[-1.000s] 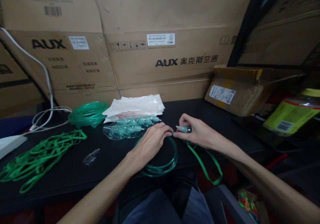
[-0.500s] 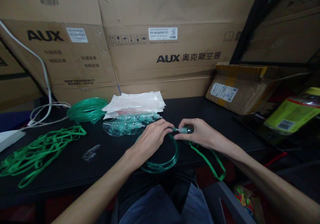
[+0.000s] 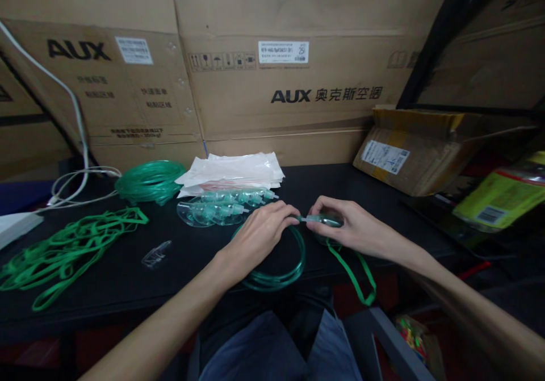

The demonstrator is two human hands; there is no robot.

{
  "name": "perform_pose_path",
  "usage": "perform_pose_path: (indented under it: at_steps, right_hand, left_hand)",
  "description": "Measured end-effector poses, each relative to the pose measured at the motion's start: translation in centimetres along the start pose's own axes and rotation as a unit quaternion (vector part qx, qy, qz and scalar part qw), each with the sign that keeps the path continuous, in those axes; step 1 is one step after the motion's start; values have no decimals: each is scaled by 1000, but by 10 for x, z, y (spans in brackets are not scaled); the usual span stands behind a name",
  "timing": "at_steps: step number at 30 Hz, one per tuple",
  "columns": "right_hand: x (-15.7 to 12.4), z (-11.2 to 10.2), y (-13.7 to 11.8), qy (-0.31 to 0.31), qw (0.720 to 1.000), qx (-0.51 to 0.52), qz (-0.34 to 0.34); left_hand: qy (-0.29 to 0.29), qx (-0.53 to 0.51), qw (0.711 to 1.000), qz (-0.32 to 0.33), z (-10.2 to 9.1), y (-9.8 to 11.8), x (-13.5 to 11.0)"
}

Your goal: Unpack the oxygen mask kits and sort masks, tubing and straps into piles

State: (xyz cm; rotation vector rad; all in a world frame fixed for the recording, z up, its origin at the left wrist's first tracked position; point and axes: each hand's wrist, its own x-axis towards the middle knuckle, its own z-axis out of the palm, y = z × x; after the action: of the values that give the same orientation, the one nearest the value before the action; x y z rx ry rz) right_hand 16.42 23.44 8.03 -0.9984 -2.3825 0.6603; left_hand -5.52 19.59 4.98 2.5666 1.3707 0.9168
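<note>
My left hand (image 3: 272,222) is closed on the end of a coiled green tube (image 3: 281,279), whose loops lie on the table below it. My right hand (image 3: 347,225) grips a clear oxygen mask (image 3: 330,220) with its pale connector (image 3: 314,218) pointing left. The tube end and the connector meet between my fingertips; how deep the joint goes I cannot tell. A green elastic strap (image 3: 351,270) hangs from the mask over the table's front edge. Several more clear masks (image 3: 217,209) lie in a row beyond my left hand.
White pouches (image 3: 234,171) are stacked behind the masks. At left lie another green tube coil (image 3: 149,179), a heap of green straps (image 3: 72,250) and small clear pieces (image 3: 155,255). An open carton (image 3: 400,154) and a yellow-labelled bottle (image 3: 498,196) stand at right.
My right hand and the mask have shifted slightly right, with the strap swinging a little left at its lower end. The left hand keeps its hold on the tube.
</note>
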Motion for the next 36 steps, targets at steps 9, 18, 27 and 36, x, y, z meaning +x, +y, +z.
perform_pose_path:
  at_steps: [9, 18, 27, 36]
  right_hand:
    - [-3, 9, -1, 77, 993, -46, -77]
    - [-7, 8, -11, 56, 992, -96, -52]
    - [-5, 6, -9, 45, 991, -103, -68]
    - [6, 2, -5, -33, 995, 63, 76]
  left_hand:
    - [23, 6, 1000, 1, 0, 0, 0]
    - [26, 23, 999, -8, 2, -1, -1]
    - [28, 3, 1000, 13, 3, -4, 1]
    - [37, -21, 999, -2, 2, -2, 1]
